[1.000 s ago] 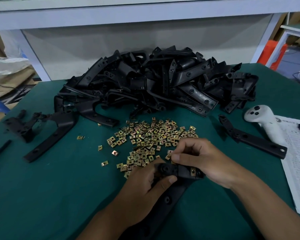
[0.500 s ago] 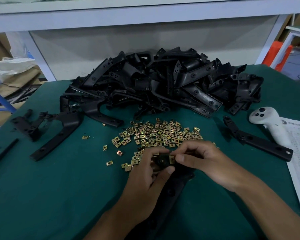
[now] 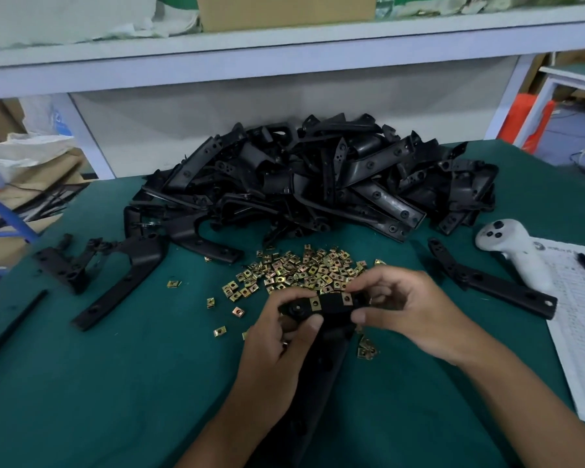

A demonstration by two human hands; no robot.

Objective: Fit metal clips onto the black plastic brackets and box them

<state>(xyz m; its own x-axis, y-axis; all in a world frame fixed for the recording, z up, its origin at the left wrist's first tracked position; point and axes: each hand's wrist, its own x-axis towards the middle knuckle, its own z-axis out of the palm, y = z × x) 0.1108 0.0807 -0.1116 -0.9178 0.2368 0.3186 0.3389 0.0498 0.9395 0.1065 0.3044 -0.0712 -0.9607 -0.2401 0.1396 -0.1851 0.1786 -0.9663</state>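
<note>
Step in hand: clip fitting, mid-bracket. Black plastic bracket (image 3: 331,307) held up just over the green table (image 3: 81,383), its long arm running down toward the body between the wrists. Left hand (image 3: 277,346) curled round the bracket's near-left end, thumb pressed on the top face. Right hand (image 3: 409,312) gripping the right end, fingers bent over the far edge, thumb on the near edge. Two brass-coloured clips already seated on the upper bar: fitted clip, left (image 3: 315,301), and fitted clip, right (image 3: 347,298). Whether either sits fully home: cannot tell.

Next move, as judged: check seating of both, then either pick another clip for any remaining mounting point or pass the bracket on for boxing. Calls for freeing one hand while the other keeps the bracket steady. No destination box identifiable on the table; only a cardboard box (image 3: 284,10) up on the shelf, purpose unknown.

Surroundings: loose clip pile (image 3: 301,268) directly behind the hands, within easy reach; a few stray clips (image 3: 367,349) just under the right wrist. Heap of unfitted brackets (image 3: 318,184) at the table's far side. Single bracket (image 3: 490,282) at right, near a white handheld controller (image 3: 517,251) and a printed sheet (image 3: 581,332). More bracket pieces (image 3: 115,275) at left.

Obstructions: none between hands and clips; stray clips underneath liable to be swept off.
</note>
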